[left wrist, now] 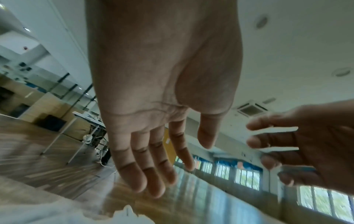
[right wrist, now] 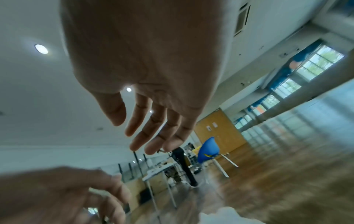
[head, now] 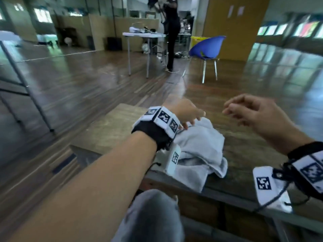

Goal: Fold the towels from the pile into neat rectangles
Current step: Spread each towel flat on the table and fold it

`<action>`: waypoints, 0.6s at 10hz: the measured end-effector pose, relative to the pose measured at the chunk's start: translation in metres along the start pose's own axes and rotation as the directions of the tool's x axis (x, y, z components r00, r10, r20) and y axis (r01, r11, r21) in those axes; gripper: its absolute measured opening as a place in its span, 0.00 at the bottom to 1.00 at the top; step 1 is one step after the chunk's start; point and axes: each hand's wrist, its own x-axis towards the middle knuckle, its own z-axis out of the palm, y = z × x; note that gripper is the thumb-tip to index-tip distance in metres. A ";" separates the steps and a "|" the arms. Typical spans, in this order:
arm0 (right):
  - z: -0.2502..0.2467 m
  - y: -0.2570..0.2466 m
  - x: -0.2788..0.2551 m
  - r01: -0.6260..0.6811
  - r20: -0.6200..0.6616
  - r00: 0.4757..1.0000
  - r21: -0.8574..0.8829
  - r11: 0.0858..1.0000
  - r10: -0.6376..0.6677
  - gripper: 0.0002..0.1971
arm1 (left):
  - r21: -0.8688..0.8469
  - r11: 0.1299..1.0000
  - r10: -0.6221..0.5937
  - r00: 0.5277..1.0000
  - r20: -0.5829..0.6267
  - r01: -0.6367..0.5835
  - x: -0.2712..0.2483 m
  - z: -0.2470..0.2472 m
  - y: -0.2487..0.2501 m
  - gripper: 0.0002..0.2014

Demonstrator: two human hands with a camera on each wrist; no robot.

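Observation:
A crumpled pale grey towel (head: 199, 151) lies on the wooden table (head: 244, 147), one corner hanging over the near edge. My left hand (head: 192, 119) hovers at the towel's far end with straight fingers (left wrist: 153, 174) and grips nothing; whether it touches the cloth is unclear. My right hand (head: 232, 110) floats above the table to the right of the towel, fingers (right wrist: 138, 142) loosely spread, palm empty. Each wrist view shows the other hand close by and a sliver of towel (left wrist: 57, 212) at the bottom edge.
Beyond the table stretches a wooden floor with a blue chair (head: 208, 48), a white folding table (head: 143, 34) and a person in black (head: 172, 32) standing beside it. A metal frame (head: 26, 84) stands at the left. Grey cloth (head: 153, 215) shows below the table's near edge.

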 end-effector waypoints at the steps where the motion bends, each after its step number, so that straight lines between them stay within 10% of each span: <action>1: -0.011 0.062 -0.012 -0.073 0.031 0.997 -0.132 0.989 0.078 0.04 | 0.232 0.972 -0.057 0.996 0.068 0.040 0.031 0.051 0.000 0.14; 3: 0.008 0.156 -0.021 -0.205 0.119 0.963 -0.264 0.942 0.243 0.02 | 0.501 0.859 -0.061 0.993 -0.104 0.105 0.073 0.119 -0.055 0.15; 6: 0.011 0.170 -0.004 -0.268 0.107 0.934 -0.419 0.868 0.340 0.04 | 0.419 0.902 -0.015 0.977 -0.211 0.104 0.091 0.107 -0.053 0.10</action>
